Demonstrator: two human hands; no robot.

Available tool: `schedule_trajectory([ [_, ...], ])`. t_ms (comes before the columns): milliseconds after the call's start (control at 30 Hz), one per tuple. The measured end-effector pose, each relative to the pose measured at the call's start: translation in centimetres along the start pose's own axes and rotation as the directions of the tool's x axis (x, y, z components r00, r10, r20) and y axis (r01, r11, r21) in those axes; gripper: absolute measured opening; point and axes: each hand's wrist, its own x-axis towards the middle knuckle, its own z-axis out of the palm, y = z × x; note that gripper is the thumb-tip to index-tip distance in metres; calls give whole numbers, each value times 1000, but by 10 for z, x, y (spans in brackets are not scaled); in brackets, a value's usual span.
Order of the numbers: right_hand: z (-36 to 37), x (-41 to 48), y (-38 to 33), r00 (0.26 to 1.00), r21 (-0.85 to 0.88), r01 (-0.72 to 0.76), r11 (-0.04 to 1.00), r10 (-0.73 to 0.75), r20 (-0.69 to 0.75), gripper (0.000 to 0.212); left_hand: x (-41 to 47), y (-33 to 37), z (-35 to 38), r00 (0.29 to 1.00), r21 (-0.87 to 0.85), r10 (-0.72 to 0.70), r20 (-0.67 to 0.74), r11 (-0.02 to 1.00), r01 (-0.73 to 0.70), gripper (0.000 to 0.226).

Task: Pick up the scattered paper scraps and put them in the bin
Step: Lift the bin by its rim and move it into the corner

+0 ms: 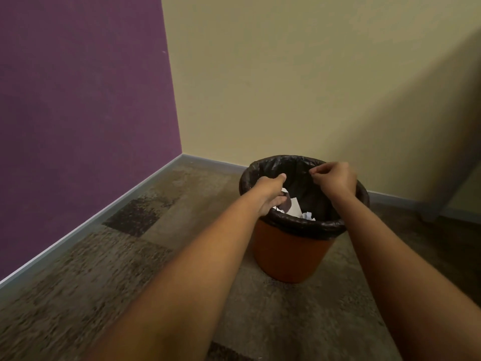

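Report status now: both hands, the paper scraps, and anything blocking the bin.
Left hand holds paper scraps over the bin mouth. Right hand curled above the rim, no scrap visible in it. Nothing blocks the bin.

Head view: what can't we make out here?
- Left hand: fingers tucked under the palm inside the bin; whether it grips the paper scraps is unclear.
- Right hand: fingertips pinched together; anything between them is too small to tell.
- Bin's bottom and fill level: hidden by its near rim and both hands.
- Carpet: blurred at lower left, cut off by the frame edges; leftover scraps can't be ruled out.
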Motion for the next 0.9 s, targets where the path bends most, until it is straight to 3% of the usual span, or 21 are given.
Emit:
schedule_trajectory([
  [167, 7, 0, 5, 999, -72, -3, 997, 5, 32, 14, -5, 1, 5, 989, -89, -131, 74, 987, 137, 64],
  [333, 15, -3, 8, 999, -103, 14, 995, -9, 51, 18, -4, 0, 2, 991, -83, -129, 45, 988, 132, 59],
  [533, 18, -1, 12, 997, -96, 26, 995, -19, 69, 24, -1, -1, -4, 996, -21, -25, -87, 999, 23, 52],
  [633, 16, 0, 15, 997, -118, 48, 992, -41, 63, 32, 0, 0, -7, 975, 32, 68, -211, 998, -63, 31],
  [667, 16, -1, 16, 998, -129, 58, 990, -53, 42, 29, 0, 0, -8, 963, 51, 86, -257, 996, -76, 18],
  [800, 10, -2, 19, 992, -134, 103, 986, -111, -52, 13, 2, -4, -16, 873, 226, 241, -424, 962, -156, 23],
  [900, 0, -1, 27, 980, -187, 129, 974, -155, -127, 14, 4, -6, -21, 804, 330, 316, -503, 930, -160, 26],
])
